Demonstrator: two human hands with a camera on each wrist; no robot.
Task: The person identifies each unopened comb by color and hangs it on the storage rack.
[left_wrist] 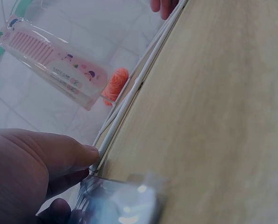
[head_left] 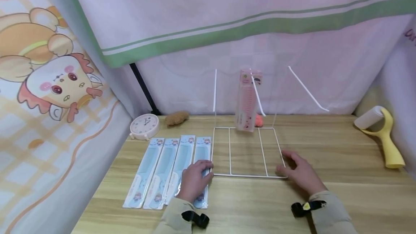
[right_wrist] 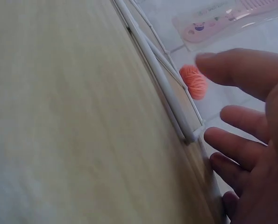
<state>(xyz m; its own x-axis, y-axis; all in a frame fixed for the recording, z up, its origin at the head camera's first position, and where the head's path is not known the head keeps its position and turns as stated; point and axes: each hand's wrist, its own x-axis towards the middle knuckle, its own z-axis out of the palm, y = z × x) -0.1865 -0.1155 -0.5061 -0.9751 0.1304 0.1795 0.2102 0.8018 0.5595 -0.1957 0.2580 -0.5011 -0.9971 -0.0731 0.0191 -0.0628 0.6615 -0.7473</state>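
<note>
Left hand [head_left: 194,180] lies with curled fingers on the rightmost blue comb [head_left: 201,170], beside rack [head_left: 247,175] corner. Right hand [head_left: 300,172] lies loose, holding nothing, at the opposite corner. Comb's long axis runs away from person.

White clock [head_left: 144,126], brown plush [head_left: 177,117], yellow lint roller [head_left: 383,133] on table.
</note>
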